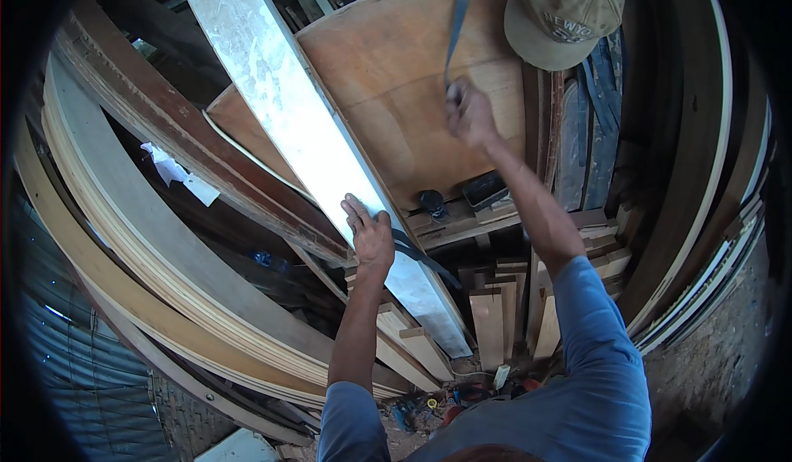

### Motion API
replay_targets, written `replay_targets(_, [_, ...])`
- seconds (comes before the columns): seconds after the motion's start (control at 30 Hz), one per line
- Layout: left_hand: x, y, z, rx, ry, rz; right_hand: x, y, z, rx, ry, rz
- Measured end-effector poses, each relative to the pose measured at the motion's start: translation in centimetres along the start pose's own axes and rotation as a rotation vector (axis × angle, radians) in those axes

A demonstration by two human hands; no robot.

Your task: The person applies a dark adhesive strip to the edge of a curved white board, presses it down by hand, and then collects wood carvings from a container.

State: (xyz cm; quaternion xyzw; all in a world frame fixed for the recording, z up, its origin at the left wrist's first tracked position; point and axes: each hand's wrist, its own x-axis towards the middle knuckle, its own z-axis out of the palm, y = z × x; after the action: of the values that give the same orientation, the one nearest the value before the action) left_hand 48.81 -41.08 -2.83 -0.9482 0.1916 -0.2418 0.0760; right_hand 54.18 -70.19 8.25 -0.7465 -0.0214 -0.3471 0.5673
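A long pale board (272, 91) with a whitish, shiny face slopes from the upper left toward the lower middle. My left hand (371, 235) rests on it, fingers stretched along the face. Beside that hand a dark strap (425, 256) crosses the board and hangs past its right edge; whether it runs under the palm is hidden. My right hand (472, 115) is raised over a brown plywood panel (371, 74), somewhat blurred. Its fingers are closed round a blue-grey strap (459, 25) that stretches up out of view.
A tan cap (565, 16) sits at the upper right. Below the panel are a dark round container (432, 204) and a black tray (485, 190). Long planks (190, 231) lean at left, others (685, 157) at right. Upright wood offcuts (488, 326) stand before me, with small tools (404, 417) near my body.
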Motion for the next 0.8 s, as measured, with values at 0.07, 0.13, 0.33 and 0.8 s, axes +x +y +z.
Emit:
replay_targets(0.07, [0.9,0.8,-0.1,-0.015,0.022,0.014,-3.4,2.2,1.0,0.051,-0.066,-0.171])
replay_targets(0.13, [0.1,0.1,0.1,-0.024,-0.002,-0.011,-9.1,-1.9,1.0,0.045,-0.126,-0.115])
replay_targets(0.33, [0.2,-0.1,-0.3,-0.103,-0.052,-0.007,-16.8,-6.4,-3.8,0.553,-0.222,0.185])
replay_targets(0.8, [-9.7,-6.7,-9.0,-1.649,-0.458,-0.150,-22.9,-20.7,-13.4,0.195,-0.134,0.098])
